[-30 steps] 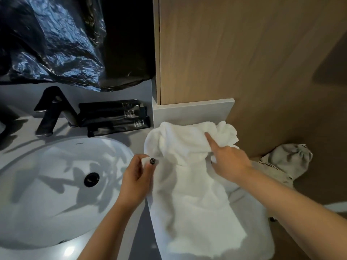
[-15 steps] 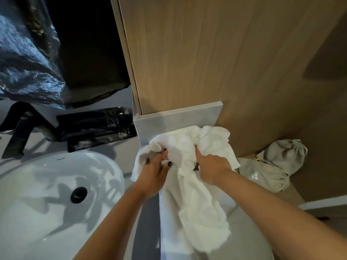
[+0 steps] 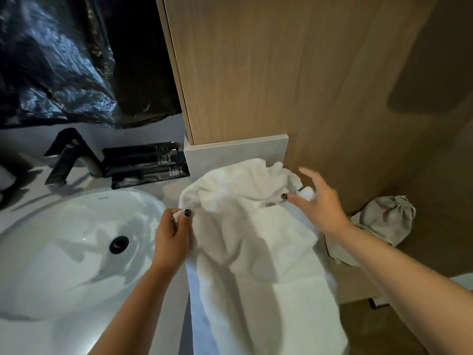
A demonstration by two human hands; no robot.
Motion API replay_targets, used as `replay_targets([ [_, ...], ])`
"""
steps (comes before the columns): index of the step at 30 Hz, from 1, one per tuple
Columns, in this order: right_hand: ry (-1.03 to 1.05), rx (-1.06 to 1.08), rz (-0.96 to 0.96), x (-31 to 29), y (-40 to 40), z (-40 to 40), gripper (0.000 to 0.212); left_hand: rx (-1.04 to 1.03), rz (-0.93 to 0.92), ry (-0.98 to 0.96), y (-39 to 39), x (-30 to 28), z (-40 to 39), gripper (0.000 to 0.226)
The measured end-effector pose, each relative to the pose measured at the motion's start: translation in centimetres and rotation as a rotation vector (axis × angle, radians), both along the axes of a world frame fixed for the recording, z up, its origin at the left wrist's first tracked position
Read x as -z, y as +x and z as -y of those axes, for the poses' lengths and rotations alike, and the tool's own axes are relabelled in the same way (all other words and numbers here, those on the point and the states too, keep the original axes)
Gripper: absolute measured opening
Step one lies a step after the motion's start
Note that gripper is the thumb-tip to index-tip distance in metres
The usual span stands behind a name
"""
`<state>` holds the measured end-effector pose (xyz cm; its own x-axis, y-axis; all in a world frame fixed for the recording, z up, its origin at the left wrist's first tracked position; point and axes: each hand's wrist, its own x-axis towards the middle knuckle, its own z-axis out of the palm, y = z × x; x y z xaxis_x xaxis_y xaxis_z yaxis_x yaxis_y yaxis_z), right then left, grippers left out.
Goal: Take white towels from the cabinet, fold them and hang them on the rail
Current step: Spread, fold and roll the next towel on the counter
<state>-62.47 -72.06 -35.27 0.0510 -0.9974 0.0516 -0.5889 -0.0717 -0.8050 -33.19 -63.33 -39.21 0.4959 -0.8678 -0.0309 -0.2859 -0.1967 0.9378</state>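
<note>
both hands have spread apart: my left hand (image 3: 172, 235) pinches the white towel (image 3: 252, 242) edge mid-frame, my right hand (image 3: 318, 201) nips a corner, other fingers splayed.

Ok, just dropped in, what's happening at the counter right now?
A person is spreading a white towel out on the counter beside the sink. The left hand pinches the towel's left corner, and the right hand pinches the opposite corner between thumb and fingers, its other fingers splayed. The towel is still crumpled, not folded, and its near end hangs over the counter edge.
</note>
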Motion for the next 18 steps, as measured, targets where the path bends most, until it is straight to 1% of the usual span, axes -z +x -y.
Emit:
replay_targets([
  [3,0.027,0.015,-0.017,-2.0,-2.4,-2.1,0.085,-0.096,0.014,-0.022,-0.3,-0.9,-3.0,0.018],
  [4,0.031,-0.007,-0.039,-2.6,-3.1,-3.1,0.083,-0.118,0.011,-0.039,-0.6,-1.2,-4.1,0.023],
  [6,-0.002,-0.058,-0.07,-3.6,-4.5,-5.2,0.069,-0.171,0.012,-0.077,-1.2,-2.1,-6.6,0.031],
  [7,-0.031,-0.073,-0.074,-4.0,-5.2,-6.2,0.057,-0.194,0.017,-0.094,-1.5,-2.5,-7.7,0.03],
  [9,-0.088,-0.1,-0.068,-4.8,-6.5,-8.1,0.033,-0.217,0.028,-0.105,-2.1,-3.4,-9.8,0.02],
  [10,-0.102,-0.115,-0.071,-5.2,-7.1,-9.0,0.025,-0.211,0.042,-0.112,-2.4,-4.0,-10.8,0.017],
  [13,-0.133,-0.146,-0.098,-6.5,-8.4,-11.0,0.02,-0.191,0.087,-0.14,-2.9,-5.6,-13.5,0.012],
  [18,-0.168,-0.167,-0.064,-8.2,-9.6,-13.4,0.018,-0.203,0.206,-0.214,-3.0,-8.6,-16.8,0.007],
])
